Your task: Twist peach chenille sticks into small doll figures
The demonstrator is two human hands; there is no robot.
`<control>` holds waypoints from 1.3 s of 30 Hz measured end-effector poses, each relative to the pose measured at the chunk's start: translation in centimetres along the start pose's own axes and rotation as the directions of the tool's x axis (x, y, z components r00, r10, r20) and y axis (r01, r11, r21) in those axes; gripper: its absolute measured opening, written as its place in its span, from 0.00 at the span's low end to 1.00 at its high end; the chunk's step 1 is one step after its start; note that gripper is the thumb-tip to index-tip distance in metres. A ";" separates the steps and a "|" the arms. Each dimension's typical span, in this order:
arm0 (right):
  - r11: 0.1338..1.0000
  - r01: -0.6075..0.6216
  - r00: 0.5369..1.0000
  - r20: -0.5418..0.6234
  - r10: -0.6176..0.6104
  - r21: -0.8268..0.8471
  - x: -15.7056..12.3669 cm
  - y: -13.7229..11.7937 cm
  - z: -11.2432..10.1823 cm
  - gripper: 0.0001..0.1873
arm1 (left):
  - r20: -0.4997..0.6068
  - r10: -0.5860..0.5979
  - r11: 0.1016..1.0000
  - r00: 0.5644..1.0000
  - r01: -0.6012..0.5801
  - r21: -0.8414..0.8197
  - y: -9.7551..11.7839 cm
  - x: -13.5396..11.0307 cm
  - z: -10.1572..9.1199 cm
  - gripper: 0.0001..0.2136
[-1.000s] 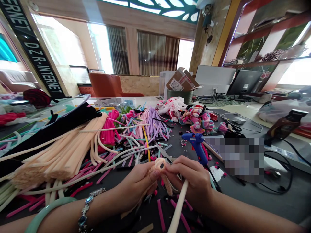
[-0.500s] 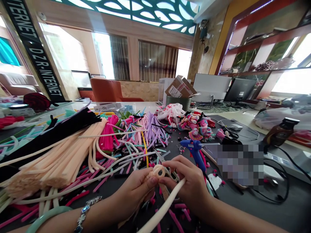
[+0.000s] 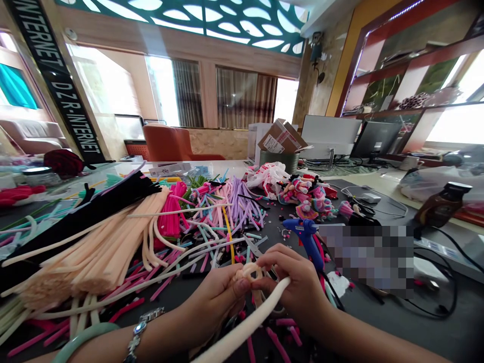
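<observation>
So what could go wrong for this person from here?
The scissors lie just beyond the right hand, so a careless reach might nick it. The blue hot glue gun sits close by; if it's on, which I can't tell, it could burn. The long peach pipe cleaner could snag loose pieces.
</observation>
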State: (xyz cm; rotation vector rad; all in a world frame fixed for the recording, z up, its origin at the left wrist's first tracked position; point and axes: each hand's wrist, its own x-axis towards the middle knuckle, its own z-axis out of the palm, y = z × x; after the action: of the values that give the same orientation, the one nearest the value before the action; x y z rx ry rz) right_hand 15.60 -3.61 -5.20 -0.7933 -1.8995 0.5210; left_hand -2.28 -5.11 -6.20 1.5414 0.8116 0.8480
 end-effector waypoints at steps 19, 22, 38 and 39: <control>0.986 -0.133 0.980 0.165 0.115 0.101 0.6 0.6 -0.4 0.08 | 0.057 -0.057 0.993 0.997 0.050 0.110 -0.6 0.3 -1.1 0.21; 0.969 -0.175 0.969 0.205 0.138 0.176 0.7 0.7 -0.6 0.11 | 0.071 -0.080 0.996 0.994 0.076 0.045 -0.7 0.2 -0.6 0.20; 0.815 -0.482 0.871 0.276 0.406 0.323 0.9 0.6 -0.5 0.16 | 0.042 -0.037 0.997 0.998 0.040 -0.068 -0.5 -0.3 0.0 0.17; 0.810 -0.492 0.866 0.276 0.417 0.319 1.0 0.5 -0.5 0.16 | 0.040 -0.037 0.997 0.998 0.040 -0.067 -0.5 -0.4 0.1 0.17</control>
State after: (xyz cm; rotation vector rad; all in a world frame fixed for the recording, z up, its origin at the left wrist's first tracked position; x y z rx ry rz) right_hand 15.95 -2.53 -4.74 -0.9660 -1.6884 1.2720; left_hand -2.41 -5.41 -6.73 1.4739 0.7746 0.8070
